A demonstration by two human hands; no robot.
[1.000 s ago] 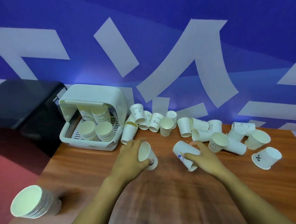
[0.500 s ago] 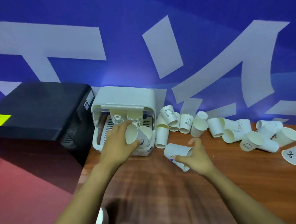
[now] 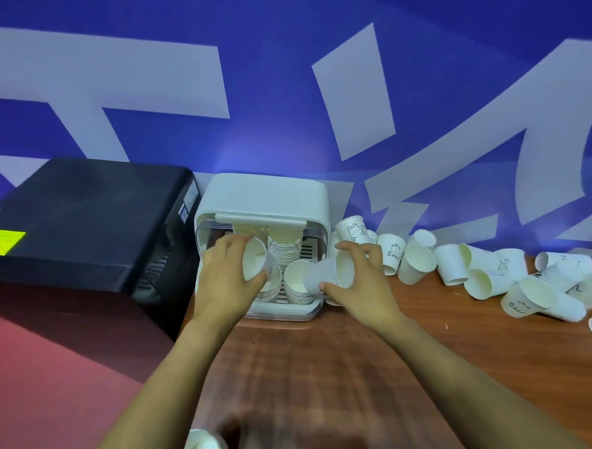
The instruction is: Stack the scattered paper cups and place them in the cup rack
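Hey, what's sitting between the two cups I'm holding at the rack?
In the head view, between the left-hand cup and right-hand cup sits a front stack of white paper cups in the white plastic rack.

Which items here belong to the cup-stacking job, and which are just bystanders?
Job: cup in left hand; cup in right hand; cup rack; scattered cups; rack stacks.
Bystanders: black box; table; blue wall.

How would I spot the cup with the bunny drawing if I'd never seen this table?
Find the white cup rack at the table's back left corner, against the blue wall. Just right of it begins a row of loose paper cups; the bunny cup is the first and highest there, tilted, a rabbit face drawn on its side.
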